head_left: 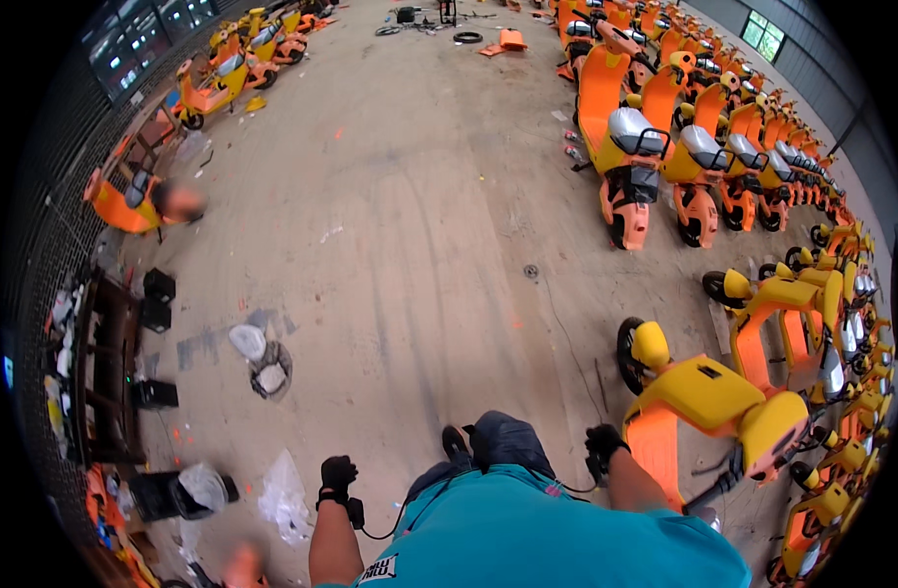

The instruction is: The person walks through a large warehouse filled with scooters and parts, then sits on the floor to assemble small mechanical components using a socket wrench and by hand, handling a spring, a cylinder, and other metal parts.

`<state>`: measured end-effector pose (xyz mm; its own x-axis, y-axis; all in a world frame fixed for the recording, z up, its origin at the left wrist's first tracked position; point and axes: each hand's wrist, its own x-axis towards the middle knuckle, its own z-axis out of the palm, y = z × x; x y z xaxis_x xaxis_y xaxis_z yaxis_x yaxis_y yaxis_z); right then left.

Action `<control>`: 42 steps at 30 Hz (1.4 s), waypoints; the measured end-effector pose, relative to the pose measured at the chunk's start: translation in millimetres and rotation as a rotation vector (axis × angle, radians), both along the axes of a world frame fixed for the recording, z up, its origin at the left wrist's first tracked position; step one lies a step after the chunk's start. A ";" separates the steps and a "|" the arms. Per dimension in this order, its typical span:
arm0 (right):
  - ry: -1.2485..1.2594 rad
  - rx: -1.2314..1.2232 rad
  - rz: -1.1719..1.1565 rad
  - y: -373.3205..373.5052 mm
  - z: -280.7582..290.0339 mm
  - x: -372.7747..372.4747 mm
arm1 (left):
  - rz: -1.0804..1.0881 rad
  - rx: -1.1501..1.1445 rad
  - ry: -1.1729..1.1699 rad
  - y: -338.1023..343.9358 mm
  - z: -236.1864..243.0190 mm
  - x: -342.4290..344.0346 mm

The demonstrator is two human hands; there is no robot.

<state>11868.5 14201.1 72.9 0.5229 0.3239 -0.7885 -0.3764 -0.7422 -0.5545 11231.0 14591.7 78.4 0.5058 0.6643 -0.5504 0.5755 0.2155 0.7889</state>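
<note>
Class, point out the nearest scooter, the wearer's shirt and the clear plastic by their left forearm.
Yellow-and-orange scooter (705,394): head view, yellow body panel.
Teal shirt (557,534): head view, middle of its fabric.
Clear plastic film (285,498): head view, crumpled middle.

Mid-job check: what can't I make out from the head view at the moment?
All in the head view:
- Left hand: its palm side, hidden by the back of the hand.
- Right hand: whether its fingers hold anything; too small and dark.
- Nearest yellow-and-orange scooter: lower part, partly covered by the teal shirt.
- Orange shape: blurred, cut off by the lower edge.
- Far-right scooters: tiny, overlapping.
</note>
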 end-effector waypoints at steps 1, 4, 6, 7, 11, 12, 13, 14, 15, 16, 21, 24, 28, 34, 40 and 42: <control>0.089 0.010 -0.128 11.1 9.9 0.4 | -0.029 0.084 -0.024 45.9 5.3 29.6; 0.136 -0.018 -0.128 37.8 3.9 17.5 | -0.029 0.169 -0.119 158.4 9.4 152.4; -0.015 0.201 0.220 48.3 -38.5 31.9 | -0.183 0.332 -0.031 221.1 -3.0 217.5; 0.020 0.239 0.243 71.0 -45.4 52.9 | -0.467 0.568 0.161 246.7 -1.8 246.4; 0.501 0.144 -0.252 207.6 -67.6 155.1 | -0.724 0.836 0.571 333.4 -10.0 295.2; 0.636 0.084 -0.439 240.0 -69.1 183.5 | -0.743 0.819 0.525 355.5 -8.6 315.9; 0.791 0.012 -0.623 267.7 -71.0 192.6 | -0.767 0.789 0.501 364.1 -10.4 308.3; 0.400 -0.257 0.164 366.8 -70.4 213.5 | -0.500 0.503 0.448 392.8 -12.2 255.3; -0.003 -0.163 0.412 412.9 -93.1 283.9 | -0.223 0.290 0.269 432.1 -31.7 263.4; -0.258 0.010 0.409 417.9 -82.7 368.3 | -0.590 0.602 0.328 452.9 -44.2 345.9; -0.922 0.113 1.120 757.4 54.7 476.1 | -0.589 0.630 0.469 552.8 -20.3 388.2; -0.436 0.255 0.255 894.4 117.0 491.7 | -0.932 1.075 0.497 635.5 -33.3 444.5; -0.874 0.027 0.949 934.3 51.8 603.7 | -0.804 1.050 0.341 784.8 -59.3 567.5; 0.073 0.000 -0.074 1000.0 47.0 587.2 | -0.677 0.724 0.466 1006.7 -34.1 674.1; 0.213 -0.143 -0.221 1051.8 -14.4 646.5 | -0.703 0.778 0.269 1191.0 8.0 898.2; 0.165 -0.167 0.001 1127.2 -21.4 677.5 | -0.711 0.834 0.337 1249.9 -2.3 903.0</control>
<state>12546.0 15328.3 51.5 0.3823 0.1821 -0.9059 -0.4512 -0.8188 -0.3550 12134.0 15841.6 76.1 0.8234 0.5087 -0.2514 0.5666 -0.7608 0.3164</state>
